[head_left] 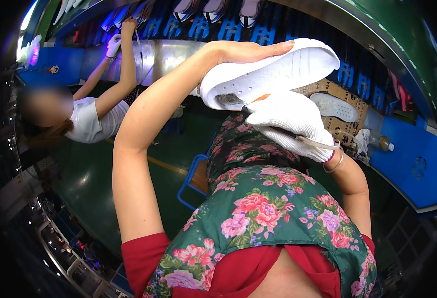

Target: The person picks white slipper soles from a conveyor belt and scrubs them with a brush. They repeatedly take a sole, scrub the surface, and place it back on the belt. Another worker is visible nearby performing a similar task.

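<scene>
A white shoe sole (278,72), its hollow inner side facing me, is tilted up in front of my chest. My bare left hand (243,51) grips it along the far upper edge, the fingers partly hidden behind it. My right hand (290,121), in a white knitted glove, is closed around a brush (262,98) with some orange and black showing. Dark bristles (228,100) seem to touch the inside of the sole at its left end. Most of the brush's handle is hidden by the glove.
Another white sole (334,107) lies on brown cardboard (360,102) beyond my right hand. A bottle (381,142) and crumpled white cloth (361,141) are near a blue panel (412,159). Several shoes (213,10) sit on blue holders ahead. A co-worker (96,116) reaches toward the line at left.
</scene>
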The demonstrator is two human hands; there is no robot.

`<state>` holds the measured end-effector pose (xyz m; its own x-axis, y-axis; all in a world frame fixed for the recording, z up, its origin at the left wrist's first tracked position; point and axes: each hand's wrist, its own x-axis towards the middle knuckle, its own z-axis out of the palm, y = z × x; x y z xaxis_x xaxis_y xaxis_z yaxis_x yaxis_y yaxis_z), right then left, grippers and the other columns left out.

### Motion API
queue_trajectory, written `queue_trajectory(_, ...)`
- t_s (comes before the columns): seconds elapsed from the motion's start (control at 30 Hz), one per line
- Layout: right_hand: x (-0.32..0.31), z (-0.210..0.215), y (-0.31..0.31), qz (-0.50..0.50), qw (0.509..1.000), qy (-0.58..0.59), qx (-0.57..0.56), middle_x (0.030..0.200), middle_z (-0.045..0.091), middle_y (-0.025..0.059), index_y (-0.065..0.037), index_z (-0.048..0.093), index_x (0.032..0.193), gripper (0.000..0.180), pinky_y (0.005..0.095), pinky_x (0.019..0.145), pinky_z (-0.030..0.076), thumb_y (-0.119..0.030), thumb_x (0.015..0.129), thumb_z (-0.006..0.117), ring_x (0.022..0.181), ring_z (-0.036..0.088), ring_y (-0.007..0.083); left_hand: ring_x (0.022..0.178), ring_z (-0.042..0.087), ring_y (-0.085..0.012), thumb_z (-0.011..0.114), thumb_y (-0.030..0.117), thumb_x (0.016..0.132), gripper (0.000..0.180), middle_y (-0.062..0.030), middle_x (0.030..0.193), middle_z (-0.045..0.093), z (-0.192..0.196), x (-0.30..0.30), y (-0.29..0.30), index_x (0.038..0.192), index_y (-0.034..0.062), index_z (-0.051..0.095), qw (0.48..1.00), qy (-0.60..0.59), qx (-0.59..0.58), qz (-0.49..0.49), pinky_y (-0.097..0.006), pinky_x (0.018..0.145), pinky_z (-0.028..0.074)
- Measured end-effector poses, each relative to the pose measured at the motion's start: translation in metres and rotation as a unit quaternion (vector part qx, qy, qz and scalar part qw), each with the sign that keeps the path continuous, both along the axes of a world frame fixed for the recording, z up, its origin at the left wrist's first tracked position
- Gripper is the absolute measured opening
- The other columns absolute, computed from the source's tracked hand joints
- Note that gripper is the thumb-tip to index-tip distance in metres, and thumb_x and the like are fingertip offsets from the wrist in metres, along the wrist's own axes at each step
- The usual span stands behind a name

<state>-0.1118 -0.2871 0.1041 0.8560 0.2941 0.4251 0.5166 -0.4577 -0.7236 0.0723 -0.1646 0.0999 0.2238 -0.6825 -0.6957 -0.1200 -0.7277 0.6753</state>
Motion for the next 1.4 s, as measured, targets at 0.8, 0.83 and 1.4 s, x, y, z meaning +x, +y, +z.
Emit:
queue_trajectory(0.8, 0.018, -0.014, -0.04, -0.311, 0.931, 0.107, 0.159, 0.099, 0.075, 0.0103, 0.002, 0.076, 0.097, 0.015, 0.0289, 0.085, 0.054, 0.002, 0.082, 0.075, 0.091, 0.07, 0.0169, 0.11, 0.066, -0.0375, 0.035, 0.056, 0.104, 0.069, -0.0252, 0.128, 0.061, -0.111, -0.062, 0.014, 0.145, 0.0004, 0.043, 0.695, 0.47, -0.409, 0.36, -0.051, 0.102, 0.052)
queue_trajectory(0.83, 0.02, -0.012, -0.04, -0.302, 0.94, 0.094, 0.133, 0.098, 0.075, 0.0103, 0.001, 0.076, 0.096, 0.015, 0.0291, 0.084, 0.054, 0.002, 0.082, 0.076, 0.09, 0.071, 0.0175, 0.115, 0.064, -0.0339, 0.039, 0.049, 0.105, 0.063, -0.0229, 0.131, 0.06, -0.108, -0.067, 0.01, 0.144, -0.0001, 0.044, 0.711, 0.411, -0.407, 0.4, -0.05, 0.105, 0.05)
queue_trajectory(1.4, -0.007, 0.02, -0.008, -0.178, 0.982, -0.002, 0.062, 0.098, 0.076, 0.0113, -0.005, 0.076, 0.097, 0.02, 0.0341, 0.078, 0.055, -0.003, 0.078, 0.079, 0.087, 0.071, 0.0255, 0.131, 0.053, -0.0384, 0.065, 0.053, 0.079, 0.091, -0.026, 0.145, 0.049, -0.067, -0.116, 0.056, 0.151, 0.0052, 0.037, 0.577, 0.474, -0.515, 0.42, -0.052, 0.108, 0.047)
